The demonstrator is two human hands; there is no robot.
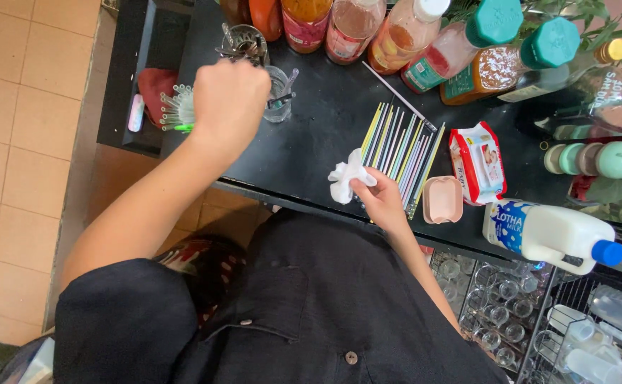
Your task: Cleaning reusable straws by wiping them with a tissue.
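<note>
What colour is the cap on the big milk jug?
Blue. The milk jug is white with a blue cap, seen in the head view.

The person wears a black short-sleeved shirt with small round buttons down the front and a stitched chest pocket. The sleeve ends well above the left hand (230, 96), leaving that forearm bare. The arm behind the right hand (380, 200) is bare too; neither wrist carries anything.

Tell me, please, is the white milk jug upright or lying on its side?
On its side: the milk jug lies flat on the black counter, its blue cap pointing sideways.
</note>
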